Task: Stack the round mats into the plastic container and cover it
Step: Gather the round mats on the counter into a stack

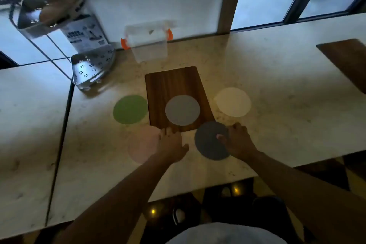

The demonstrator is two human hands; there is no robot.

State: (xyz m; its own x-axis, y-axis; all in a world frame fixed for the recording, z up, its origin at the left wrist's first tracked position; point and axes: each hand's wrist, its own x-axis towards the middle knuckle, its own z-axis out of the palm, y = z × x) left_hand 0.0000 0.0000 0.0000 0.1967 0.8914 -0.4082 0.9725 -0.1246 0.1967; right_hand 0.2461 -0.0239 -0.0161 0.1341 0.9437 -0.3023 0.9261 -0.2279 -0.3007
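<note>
Dark grey round mat [210, 140] lower centre | right hand [238, 140] fingers pinching its edge | left hand [171, 143] spread flat on pale pink round mat [143, 144] | step: gathering mats | next: carry to clear plastic container [148, 42], upper centre

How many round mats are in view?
5: green left of the board, light grey on it, cream right, pink under left hand, dark grey under right.

A: mat colours? 
B: green mat [130, 109] left of centre, light grey mat [182, 110] mid-frame, cream mat [233, 102] to the right, dark grey mat [211, 140] lower centre, pale pink mat [143, 144] lower left.
A: rest? 
B: board [172, 85] dark brown woodgrain. Container [148, 41] clear, orange clips. Counter [277, 77] beige, speckled. Rack [93, 69] silver, perforated dots.
</note>
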